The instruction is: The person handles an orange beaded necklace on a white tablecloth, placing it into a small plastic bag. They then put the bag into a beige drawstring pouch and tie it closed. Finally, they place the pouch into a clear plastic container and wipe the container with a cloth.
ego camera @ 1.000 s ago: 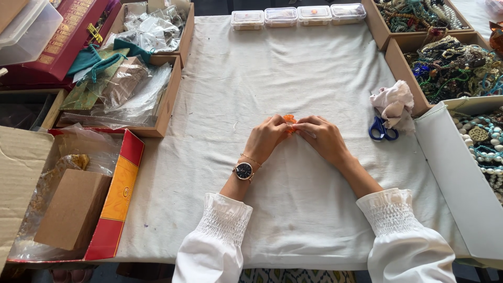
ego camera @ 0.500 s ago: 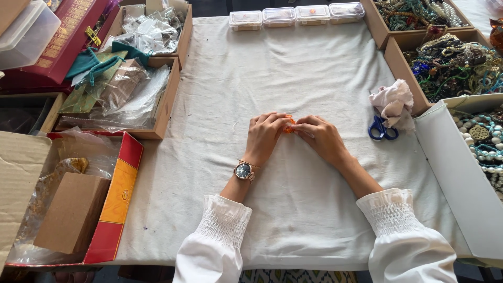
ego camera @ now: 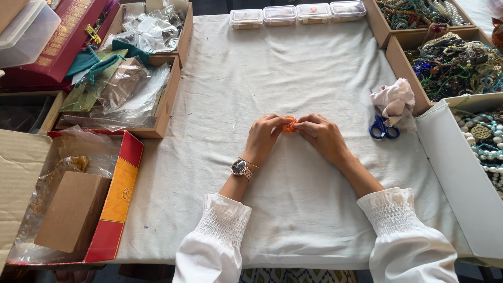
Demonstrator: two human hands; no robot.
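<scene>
— What do I have at the hands right now?

— My left hand [ego camera: 264, 137] and right hand [ego camera: 320, 135] meet at the middle of the worktop [ego camera: 293, 220], fingertips together, both pinched on a small orange piece [ego camera: 289, 123] between them. It sits just above the white cloth [ego camera: 272, 73], mostly hidden by the fingers, so I cannot tell its shape.

— Anything different from half a second ago?

— Very little. Both hands have stayed clamped on the orange piece in the same spot; the left fingers look curled a touch tighter over it, and less orange shows than a second ago. Nothing around them has shifted.

— And on the wrist?

— A watch [ego camera: 240, 167] on my left wrist, white gathered sleeves [ego camera: 390, 209] on both arms.

— Farther out?

— To the right, blue-handled scissors [ego camera: 384, 130] lie touching a crumpled pale rag [ego camera: 394, 99], well apart from my hands. Beyond them are cardboard trays of beads [ego camera: 456, 63]. At the far edge stands a row of small clear boxes [ego camera: 296, 12]. To the left, a wooden tray of plastic bags [ego camera: 126, 89], and nearer me a red box [ego camera: 118, 194] holding a brown carton [ego camera: 73, 212].
</scene>
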